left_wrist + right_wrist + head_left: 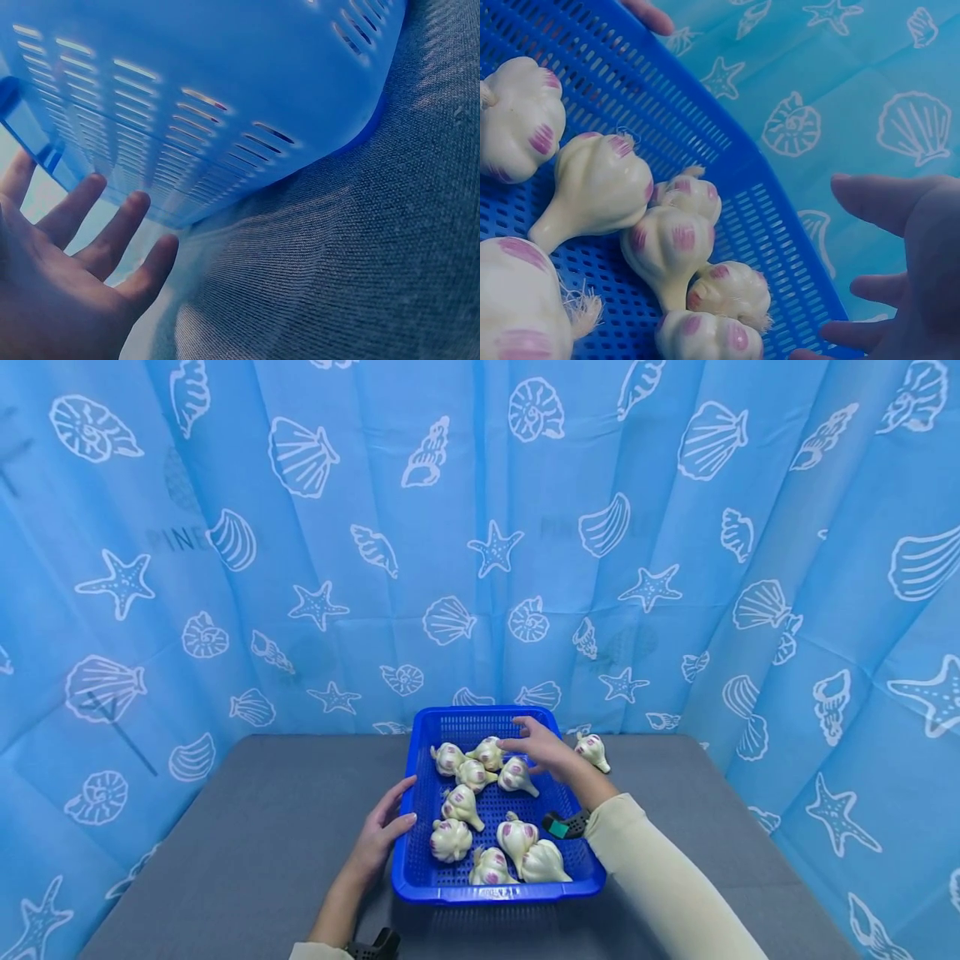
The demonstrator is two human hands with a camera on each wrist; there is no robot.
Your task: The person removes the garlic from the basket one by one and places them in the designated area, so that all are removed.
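Observation:
A blue plastic basket (498, 893) with slotted walls holds several garlic bulbs (451, 841), white with purple patches. My right hand (547, 750) is over its back right part, fingers spread, beside a garlic bulb (516, 775). The right wrist view shows that hand (922, 262) with thumb and fingers apart and nothing between them. My left hand (375, 837) is at the basket's left side, thumb and fingertips right at the rim. Seen from below in the left wrist view, its fingers (120, 229) are spread along the slotted wall.
One more garlic bulb (592, 752) lies on the grey cloth-covered table (300, 810), outside the basket at the back right. A blue curtain (480, 585) with white shell and starfish prints hangs behind the table and along its sides.

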